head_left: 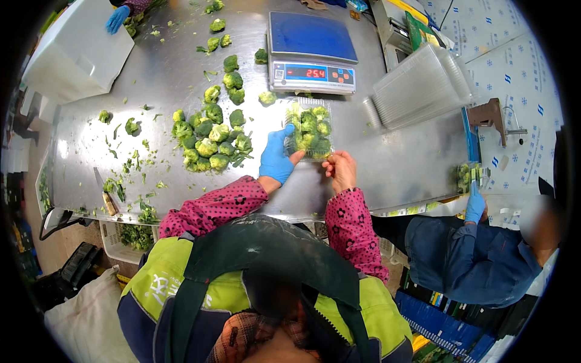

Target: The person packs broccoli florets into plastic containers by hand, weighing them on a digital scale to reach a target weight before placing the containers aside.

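Observation:
A clear plastic container filled with green broccoli florets is in front of me, just on the near side of a digital scale. My left hand, in a blue glove with the thumb showing bare, grips the container's left side. At the near right corner, my bare right hand pinches the container's edge; its fingertips are partly hidden. Left of my hands, a heap of loose florets lies on the metal table. A single floret rests near the scale.
Stacked clear containers stand at the right. A white bin is at the far left, beside another person's gloved hand. A knife and scraps lie near left. At the right, a co-worker holds a filled pack.

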{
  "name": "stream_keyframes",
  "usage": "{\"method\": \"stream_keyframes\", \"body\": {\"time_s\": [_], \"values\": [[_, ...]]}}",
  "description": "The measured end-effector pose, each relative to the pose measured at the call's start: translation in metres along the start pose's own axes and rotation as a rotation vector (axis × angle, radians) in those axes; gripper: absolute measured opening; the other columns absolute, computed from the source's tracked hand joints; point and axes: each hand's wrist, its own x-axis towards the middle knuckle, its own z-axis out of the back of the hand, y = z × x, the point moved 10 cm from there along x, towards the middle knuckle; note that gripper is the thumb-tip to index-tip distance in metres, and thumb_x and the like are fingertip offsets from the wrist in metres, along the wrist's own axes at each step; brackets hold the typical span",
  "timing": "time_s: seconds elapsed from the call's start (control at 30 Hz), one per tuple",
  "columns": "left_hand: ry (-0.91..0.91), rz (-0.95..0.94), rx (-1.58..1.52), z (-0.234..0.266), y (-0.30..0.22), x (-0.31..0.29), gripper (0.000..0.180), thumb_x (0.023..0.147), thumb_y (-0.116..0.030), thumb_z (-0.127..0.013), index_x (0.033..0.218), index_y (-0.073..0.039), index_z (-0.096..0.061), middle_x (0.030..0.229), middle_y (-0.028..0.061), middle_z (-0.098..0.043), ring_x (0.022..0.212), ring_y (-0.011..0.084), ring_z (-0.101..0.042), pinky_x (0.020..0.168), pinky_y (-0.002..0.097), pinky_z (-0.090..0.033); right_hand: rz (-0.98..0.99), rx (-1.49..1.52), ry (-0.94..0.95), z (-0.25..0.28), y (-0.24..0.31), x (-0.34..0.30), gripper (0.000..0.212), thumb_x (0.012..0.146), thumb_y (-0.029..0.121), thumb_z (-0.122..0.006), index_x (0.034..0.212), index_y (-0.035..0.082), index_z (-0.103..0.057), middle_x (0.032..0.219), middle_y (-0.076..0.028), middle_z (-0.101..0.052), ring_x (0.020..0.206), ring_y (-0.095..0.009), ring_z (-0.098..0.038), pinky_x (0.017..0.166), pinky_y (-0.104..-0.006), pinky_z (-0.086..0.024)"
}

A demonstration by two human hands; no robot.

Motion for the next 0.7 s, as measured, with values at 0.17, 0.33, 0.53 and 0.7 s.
{"method": "stream_keyframes", "body": {"time_s": [0.17, 0.33, 0.53, 0.7], "values": [[-0.002, 0.057, -0.038, -0.021, -0.008, -0.006, 0.068, 0.081, -0.014, -0.079, 0.141, -0.007, -0.049, 0.124, 0.0138, -0.054, 0.100, 0.0259, -0.060, 0.086, 0.0351, -0.052, 0.130, 0.063, 0.032, 0.020, 0.009, 0.008, 0.014, 0.088, 0.006, -0.057, 0.099, -0.001, -0.061, 0.064, -0.007, -0.059, 0.047, -0.011, -0.050, 0.038, -0.0251, -0.036], [0.272, 0.176, -0.463, -0.064, -0.025, -0.036, 0.054, 0.087, -0.006, -0.072, 0.138, -0.007, -0.054, 0.125, 0.0079, -0.060, 0.092, 0.0134, -0.061, 0.081, 0.0289, -0.053, 0.151, 0.267, -0.259, 0.120, 0.025, -0.029, 0.016, 0.087, 0.007, -0.059, 0.101, -0.001, -0.060, 0.064, -0.008, -0.060, 0.047, -0.011, -0.051, 0.040, -0.0253, -0.042], [0.350, 0.288, -0.317, -0.083, -0.009, -0.044, 0.044, 0.090, -0.004, -0.068, 0.133, -0.006, -0.060, 0.119, 0.0054, -0.066, 0.090, 0.0119, -0.062, 0.082, 0.0278, -0.052, 0.135, 0.282, -0.605, 0.334, -0.006, -0.019, 0.026, 0.091, 0.020, -0.060, 0.105, -0.002, -0.062, 0.074, -0.013, -0.064, 0.051, -0.014, -0.054, 0.044, -0.0293, -0.047], [0.288, 0.329, -0.302, -0.082, 0.016, -0.051, 0.038, 0.089, -0.004, -0.069, 0.128, -0.006, -0.064, 0.113, 0.0048, -0.069, 0.089, 0.0110, -0.062, 0.080, 0.0261, -0.052, 0.523, -0.744, -1.115, 0.391, 0.073, -0.031, 0.057, 0.099, 0.035, -0.055, 0.141, -0.003, -0.047, 0.141, -0.028, -0.048, 0.121, -0.038, -0.054, 0.101, -0.0500, -0.043]]}}
